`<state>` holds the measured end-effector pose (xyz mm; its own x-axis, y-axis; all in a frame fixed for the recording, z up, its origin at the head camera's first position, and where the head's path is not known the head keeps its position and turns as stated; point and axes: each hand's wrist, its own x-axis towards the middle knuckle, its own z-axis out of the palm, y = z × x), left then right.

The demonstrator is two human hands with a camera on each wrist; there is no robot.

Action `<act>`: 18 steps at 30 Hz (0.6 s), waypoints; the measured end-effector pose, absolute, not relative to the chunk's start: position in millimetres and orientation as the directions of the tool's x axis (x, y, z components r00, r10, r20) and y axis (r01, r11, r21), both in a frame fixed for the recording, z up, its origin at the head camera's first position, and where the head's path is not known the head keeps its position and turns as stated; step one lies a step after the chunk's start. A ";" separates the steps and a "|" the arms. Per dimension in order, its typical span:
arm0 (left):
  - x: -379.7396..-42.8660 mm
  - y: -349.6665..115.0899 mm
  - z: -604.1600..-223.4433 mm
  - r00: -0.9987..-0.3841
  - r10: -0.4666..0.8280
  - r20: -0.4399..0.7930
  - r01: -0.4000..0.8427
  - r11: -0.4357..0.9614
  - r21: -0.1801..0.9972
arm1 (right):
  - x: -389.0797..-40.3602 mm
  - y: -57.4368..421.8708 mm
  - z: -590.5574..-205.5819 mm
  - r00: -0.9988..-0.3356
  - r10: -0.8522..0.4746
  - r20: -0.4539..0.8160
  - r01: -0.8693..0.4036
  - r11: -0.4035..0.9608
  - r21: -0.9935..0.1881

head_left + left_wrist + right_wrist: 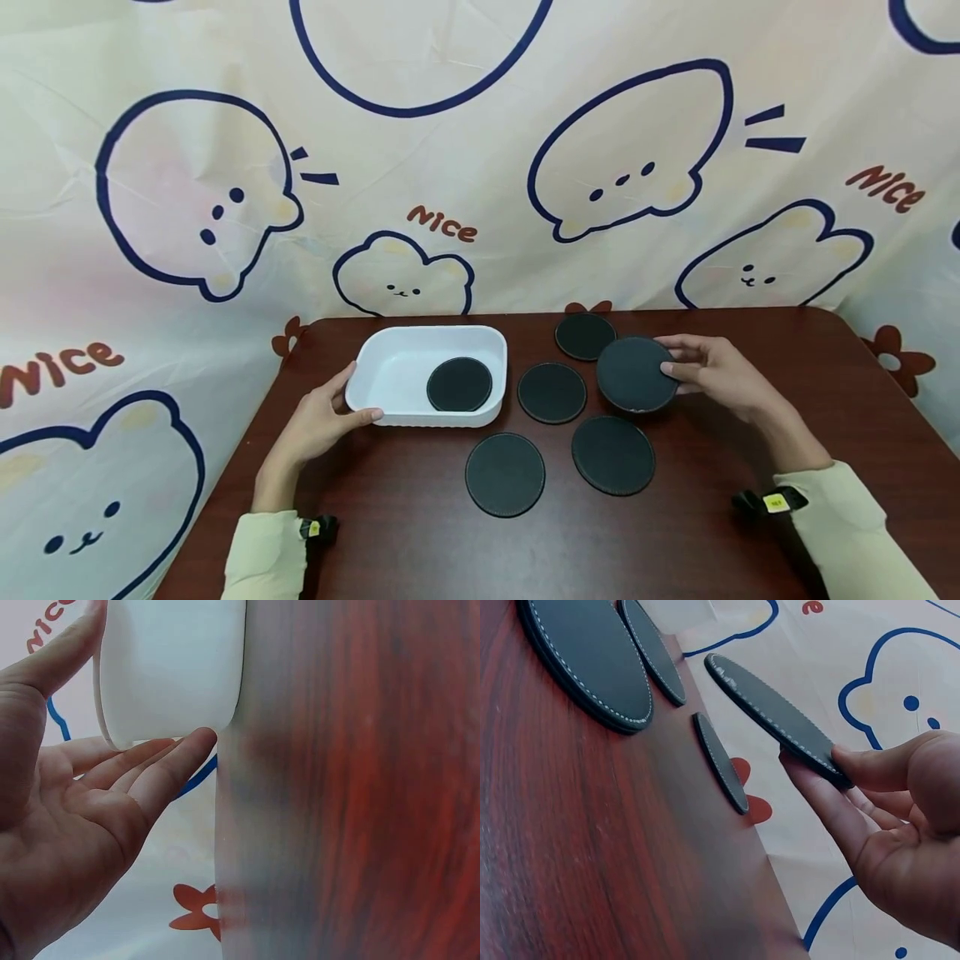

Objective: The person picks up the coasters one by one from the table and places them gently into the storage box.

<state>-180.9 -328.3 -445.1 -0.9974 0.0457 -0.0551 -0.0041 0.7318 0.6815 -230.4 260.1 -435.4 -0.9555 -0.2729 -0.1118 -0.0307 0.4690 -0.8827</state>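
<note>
My right hand point(716, 371) pinches a round black coaster point(635, 374) by its right edge, thumb on top and fingers underneath. The right wrist view shows this stitched coaster point(776, 716) tilted and raised above the table. At the left, my left hand point(322, 419) holds the left end of a white rectangular tray point(390, 375), thumb at the near side. In the left wrist view its fingers point(169, 769) touch the tray's end wall. One black coaster point(459, 384) lies inside the tray, towards its right end.
Several more black coasters lie on the dark brown table point(570, 542) between the hands: a far one point(586, 336), a middle one point(552, 392), and two nearer, left point(505, 474) and right point(613, 455). A printed cloth point(510, 275) hangs behind the table.
</note>
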 end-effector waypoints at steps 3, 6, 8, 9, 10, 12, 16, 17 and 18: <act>-180.5 -328.2 -444.9 -0.997 0.045 -0.062 -0.010 0.727 0.687 | -230.3 258.9 -436.0 -0.955 -0.274 -0.115 -0.018 0.440 -0.898; -180.3 -327.8 -444.7 -0.997 0.045 -0.067 -0.013 0.727 0.686 | -230.0 257.6 -436.6 -0.954 -0.276 -0.113 -0.011 0.410 -0.912; -180.2 -327.5 -444.4 -0.997 0.046 -0.067 -0.013 0.728 0.685 | -229.8 256.6 -436.4 -0.954 -0.278 -0.109 -0.009 0.392 -0.920; -180.1 -327.5 -444.2 -0.997 0.046 -0.067 -0.013 0.728 0.686 | -229.7 256.2 -436.1 -0.955 -0.277 -0.107 -0.008 0.382 -0.924; -180.0 -327.4 -444.1 -0.997 0.046 -0.067 -0.013 0.727 0.686 | -229.4 255.7 -435.9 -0.955 -0.278 -0.104 -0.007 0.373 -0.928; -179.5 -327.3 -443.9 -0.997 0.044 -0.069 -0.015 0.726 0.688 | -229.1 254.9 -435.7 -0.955 -0.280 -0.100 -0.005 0.349 -0.937; -179.1 -327.7 -444.7 -0.997 0.044 -0.068 -0.016 0.711 0.703 | -229.3 253.4 -436.2 -0.951 -0.294 -0.092 0.005 0.286 -0.958; -178.9 -327.9 -445.0 -0.997 0.044 -0.066 -0.016 0.706 0.708 | -229.2 253.1 -436.2 -0.950 -0.297 -0.093 0.010 0.270 -0.963; -178.8 -328.0 -445.3 -0.997 0.044 -0.064 -0.015 0.701 0.713 | -229.3 252.6 -436.4 -0.949 -0.301 -0.093 0.013 0.255 -0.967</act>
